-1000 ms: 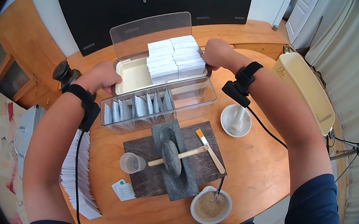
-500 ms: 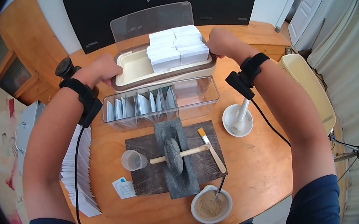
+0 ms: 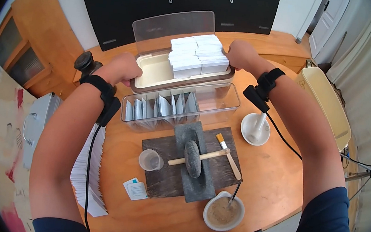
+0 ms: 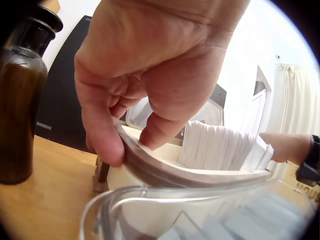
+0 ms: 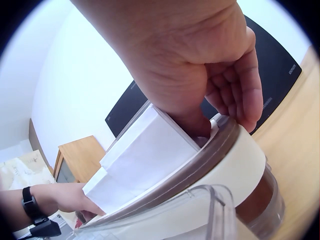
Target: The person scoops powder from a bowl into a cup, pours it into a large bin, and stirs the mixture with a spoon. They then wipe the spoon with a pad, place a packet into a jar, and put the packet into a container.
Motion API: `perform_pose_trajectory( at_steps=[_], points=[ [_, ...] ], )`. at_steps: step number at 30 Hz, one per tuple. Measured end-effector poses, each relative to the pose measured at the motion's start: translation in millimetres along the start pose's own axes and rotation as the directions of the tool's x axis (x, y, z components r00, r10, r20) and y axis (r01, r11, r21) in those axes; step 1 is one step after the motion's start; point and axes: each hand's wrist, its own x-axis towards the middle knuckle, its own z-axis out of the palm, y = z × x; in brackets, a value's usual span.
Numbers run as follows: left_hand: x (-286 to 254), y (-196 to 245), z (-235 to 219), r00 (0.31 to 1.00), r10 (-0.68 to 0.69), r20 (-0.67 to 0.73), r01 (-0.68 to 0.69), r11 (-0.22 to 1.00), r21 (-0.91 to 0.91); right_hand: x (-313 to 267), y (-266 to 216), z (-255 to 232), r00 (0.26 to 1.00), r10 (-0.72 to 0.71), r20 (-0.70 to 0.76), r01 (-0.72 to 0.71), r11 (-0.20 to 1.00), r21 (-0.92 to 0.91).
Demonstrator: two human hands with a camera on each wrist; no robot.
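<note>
1. At the far side of a wooden table, watched from my remote post, the left hand pinches the left end of a cream storage box, thumb inside its brown rim, a finger outside.
2. The right hand grasps the opposite end the same way, thumb inside the wall; its other fingers curl loosely beyond the rim.
3. The step in hand, as I judge it, is handling the box by both ends; I cannot tell whether its base bears on the table. The next move calls for an even, level hold, since the white paper packets fill only the right part and weight that end.
4. Smooth and rounded at its corners, the box stands before a raised, smoky see-through lid. Just nearer lies a glossy clear plastic bin of pale folded sachets, its right part bare.
5. Nearer to me, a rough grey stone trough cradles an oval stone wheel on a pale wooden rod, across a dark veined slab.
6. To the near right, a white bowl holds fine tan powder.
</note>
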Motion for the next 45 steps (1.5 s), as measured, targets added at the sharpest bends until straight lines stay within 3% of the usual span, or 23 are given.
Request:
perform_pose_trajectory(
  at_steps=[5,10,14,19,23,26,28,34,38,45],
  points=[
    [-3.7,3.8,-3.9,0.999,-0.046,0.007,0.045,0.997,0.066,4.9,0.0,-0.9,1.0,-0.006,0.028,0.007,1.0,-0.027],
    [5.8,-9.7,2.8,1.0,-0.01,-0.001,0.01,0.989,-0.151,-0.1,-6.2,-5.0,1.0,0.006,0.012,-0.006,0.999,-0.051],
    [2.5,-8.2,5.4,0.999,-0.044,-0.001,0.043,0.983,-0.176,3.0,-5.2,5.1,0.999,-0.054,-0.004,0.053,0.994,-0.091],
    [7.8,-9.4,3.7,1.0,0.005,0.014,-0.004,0.998,-0.068,7.2,-1.6,10.9,1.0,-0.012,-0.008,0.012,1.0,-0.005],
    [10.4,-10.3,0.4,1.0,-0.004,0.008,0.005,0.995,-0.099,9.0,-2.3,13.3,0.999,-0.024,0.023,0.026,0.998,-0.055],
    [12.8,-9.7,-0.2,0.998,0.004,0.068,-0.004,1.0,0.0,4.0,-6.0,8.2,1.0,0.029,-0.002,-0.029,1.0,0.012],
    [6.9,-7.1,-1.4,0.999,-0.014,0.038,0.018,0.992,-0.122,5.0,-6.8,3.1,0.999,0.032,0.009,-0.032,0.999,0.022],
    [10.4,-18.0,7.7,0.998,0.005,0.058,0.009,0.971,-0.239,9.8,-3.2,12.6,1.0,-0.012,-0.022,0.009,0.994,-0.107],
    [7.7,-20.2,12.6,0.998,-0.023,0.066,0.043,0.947,-0.319,12.3,1.4,18.7,1.0,-0.012,-0.028,0.012,1.0,-0.006],
    [9.2,-24.5,16.4,0.987,-0.079,0.143,0.139,0.867,-0.479,19.4,7.7,22.6,0.991,-0.088,-0.096,0.074,0.987,-0.14]
  ],
)
